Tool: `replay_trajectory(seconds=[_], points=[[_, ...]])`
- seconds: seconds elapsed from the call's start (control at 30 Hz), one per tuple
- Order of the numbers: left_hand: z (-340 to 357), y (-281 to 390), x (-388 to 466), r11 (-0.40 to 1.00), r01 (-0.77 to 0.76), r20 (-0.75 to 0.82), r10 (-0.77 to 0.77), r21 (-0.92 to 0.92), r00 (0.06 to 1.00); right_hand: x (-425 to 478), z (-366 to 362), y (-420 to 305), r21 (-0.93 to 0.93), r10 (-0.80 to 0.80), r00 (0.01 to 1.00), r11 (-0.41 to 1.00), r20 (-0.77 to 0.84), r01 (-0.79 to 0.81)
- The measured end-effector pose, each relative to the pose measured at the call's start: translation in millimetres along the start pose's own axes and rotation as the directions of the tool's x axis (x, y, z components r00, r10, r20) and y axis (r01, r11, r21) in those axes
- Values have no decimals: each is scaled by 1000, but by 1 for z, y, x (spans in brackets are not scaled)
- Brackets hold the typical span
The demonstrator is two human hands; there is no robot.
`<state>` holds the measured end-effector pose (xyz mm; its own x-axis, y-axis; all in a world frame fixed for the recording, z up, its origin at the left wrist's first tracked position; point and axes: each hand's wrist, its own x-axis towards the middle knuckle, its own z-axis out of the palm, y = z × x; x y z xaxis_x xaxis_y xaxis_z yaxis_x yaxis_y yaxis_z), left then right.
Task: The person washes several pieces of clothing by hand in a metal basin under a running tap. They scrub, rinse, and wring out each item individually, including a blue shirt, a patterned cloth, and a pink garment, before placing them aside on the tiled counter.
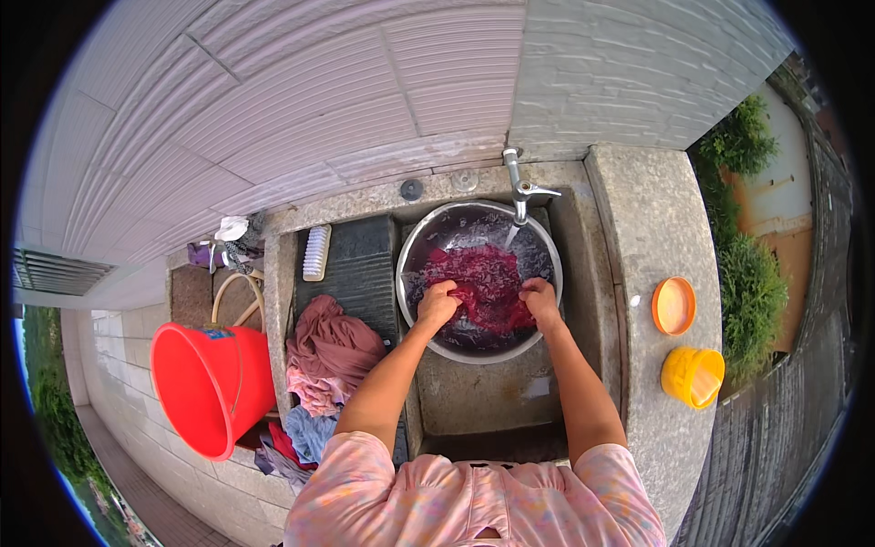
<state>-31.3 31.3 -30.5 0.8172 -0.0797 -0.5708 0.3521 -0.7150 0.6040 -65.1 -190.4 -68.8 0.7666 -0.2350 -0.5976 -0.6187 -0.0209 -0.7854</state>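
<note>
A round metal basin (480, 357) stands in a stone sink (489, 400), with dark water and a magenta cloth (482, 280) in it. My left hand (439, 302) grips the cloth's left part and my right hand (540, 299) grips its right part near the basin's rim. The cloth lies spread and partly under water between them. Water runs from a metal tap (520, 198) above the basin's upper right part. Left of the basin is a dark ribbed washboard slab (362, 263), where a scrubbing brush (316, 253) and a heap of brownish-red cloth (335, 338) lie.
Pink patterned (314, 391) and blue clothes (309, 432) lie below the heap. A red bucket (256, 372) tilts at the left beside a hose (232, 290). On the right stone ledge (656, 232) are an orange-rimmed lid (674, 305) and a yellow tub (678, 376). A tiled wall rises behind the tap.
</note>
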Motion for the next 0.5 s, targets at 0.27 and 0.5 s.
replay_trajectory(seconds=[0.27, 0.5], points=[[-18, 101, -93, 526, -779, -174, 779, -341, 602, -37, 25, -19, -82, -785, 550, 552, 285, 830], [-48, 48, -73, 716, -602, 70, 662, -354, 746, -149, 10, -155, 472, -647, 724, 729, 239, 496]])
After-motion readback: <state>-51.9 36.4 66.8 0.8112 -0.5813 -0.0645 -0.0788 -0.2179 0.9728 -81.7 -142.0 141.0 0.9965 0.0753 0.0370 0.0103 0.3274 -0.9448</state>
